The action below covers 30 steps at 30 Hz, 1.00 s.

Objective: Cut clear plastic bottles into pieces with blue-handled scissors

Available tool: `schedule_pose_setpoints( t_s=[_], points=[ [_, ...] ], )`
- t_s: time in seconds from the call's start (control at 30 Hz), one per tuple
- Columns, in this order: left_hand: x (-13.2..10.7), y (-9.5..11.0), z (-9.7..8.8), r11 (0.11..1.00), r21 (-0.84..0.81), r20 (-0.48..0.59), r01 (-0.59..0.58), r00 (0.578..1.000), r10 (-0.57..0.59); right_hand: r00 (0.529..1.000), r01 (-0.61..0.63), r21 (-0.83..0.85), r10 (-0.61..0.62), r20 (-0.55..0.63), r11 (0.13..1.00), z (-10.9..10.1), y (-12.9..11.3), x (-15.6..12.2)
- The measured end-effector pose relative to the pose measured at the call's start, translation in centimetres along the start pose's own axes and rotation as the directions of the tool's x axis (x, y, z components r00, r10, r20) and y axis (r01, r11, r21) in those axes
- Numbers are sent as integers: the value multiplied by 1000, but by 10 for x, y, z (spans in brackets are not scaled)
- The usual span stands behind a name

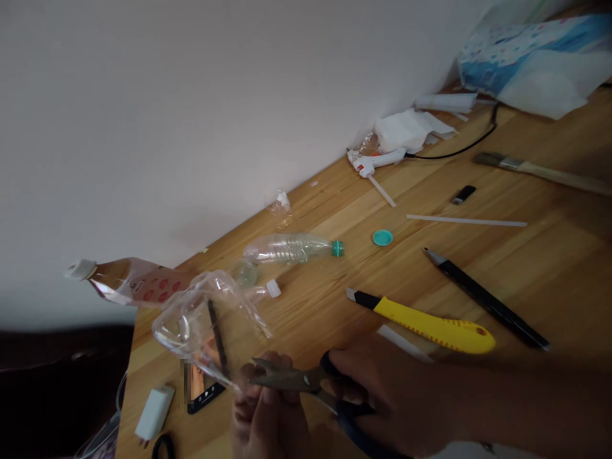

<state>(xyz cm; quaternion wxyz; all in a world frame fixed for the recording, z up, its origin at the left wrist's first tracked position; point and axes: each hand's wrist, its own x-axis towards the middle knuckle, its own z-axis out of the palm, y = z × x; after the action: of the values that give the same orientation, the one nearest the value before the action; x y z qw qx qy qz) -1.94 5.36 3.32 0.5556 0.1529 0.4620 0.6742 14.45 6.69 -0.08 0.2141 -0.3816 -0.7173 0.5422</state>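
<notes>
My right hand grips the dark blue handles of a pair of scissors, whose blades point left. At the bottom centre, my left hand is closed on the edge of a cut piece of clear plastic bottle that sticks up and to the left. The scissor blades sit right by that plastic, near my left fingers. A yellow utility knife lies on the wooden table just above my right hand.
A clear bottle with a green cap, a loose teal cap, a black pen, a white stick, a glue gun with black cable, a paintbrush, a phone and a white charger lie about.
</notes>
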Motion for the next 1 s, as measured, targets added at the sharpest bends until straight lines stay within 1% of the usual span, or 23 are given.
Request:
schedule_pose_setpoints(
  t_s=[0.13, 0.27, 0.47, 0.67, 0.77, 0.87, 1.0],
  points=[
    [0, 0, 3, 1000, 8, 7, -20, 1000, 20, 999, -23, -19, 23, 23, 1000, -3, -1, 1],
    [1, 0, 1, 998, 19, 17, -52, 998, 52, 998, -26, -28, 27, 48, 999, -5, -4, 2],
    [1, 0, -4, 998, 33, 35, -44, 998, 42, 999, -36, -38, 37, 29, 999, -4, -3, 1],
    [-2, 1, -1, 1000, 15, 8, -17, 1000, 17, 999, -3, -35, 5, 33, 999, -3, -3, 1],
    [-2, 2, 1, 1000, 8, 24, -1, 1000, 1, 999, -23, -39, 24, 32, 999, -2, -1, 2],
    [-3, 3, 2, 1000, 7, 46, 20, 999, -20, 1000, -14, -42, 15, 26, 999, 0, 1, 2],
    [-3, 4, 0, 1000, 12, 57, 24, 998, -25, 1000, -17, -61, 19, 25, 998, 0, 2, 2]
  ],
)
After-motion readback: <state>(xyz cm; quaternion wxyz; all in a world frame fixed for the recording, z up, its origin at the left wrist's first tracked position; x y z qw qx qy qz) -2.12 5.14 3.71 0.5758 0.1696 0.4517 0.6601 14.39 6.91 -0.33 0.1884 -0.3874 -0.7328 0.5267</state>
